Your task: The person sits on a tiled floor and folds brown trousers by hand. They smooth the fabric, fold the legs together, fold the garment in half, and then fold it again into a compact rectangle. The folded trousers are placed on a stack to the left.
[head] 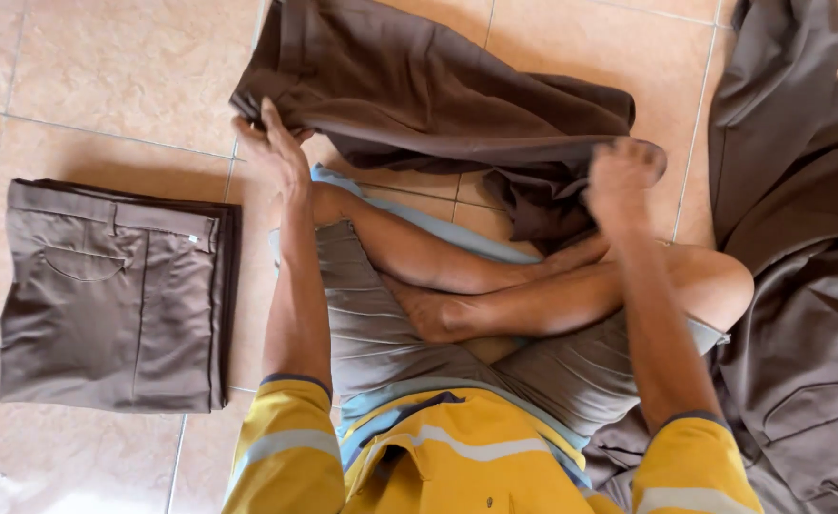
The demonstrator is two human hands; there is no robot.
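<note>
Person sits cross-legged on a tan tiled floor [133, 86], bare legs folded, yellow shirt sleeves at the bottom of the view.

Loose dark brown cloth trousers [438, 105] lie rumpled on the floor just ahead of the knees, spread from upper middle toward the right.

Left hand [276, 148]: fingers closed around the left edge of the dark brown trousers, pinching the fabric near its corner.

Right hand [621, 176]: blurred, clenched on the right end of the same garment, where the cloth bunches and hangs down.

To the person's left, well apart from both hands, a neatly folded pair of grey-brown trousers [114, 295] rests flat on the tiles, back pocket and belt loops facing up.

To the right, a heap of unfolded grey-brown garments [799, 286] lies beside the right knee, touching the leg.
</note>
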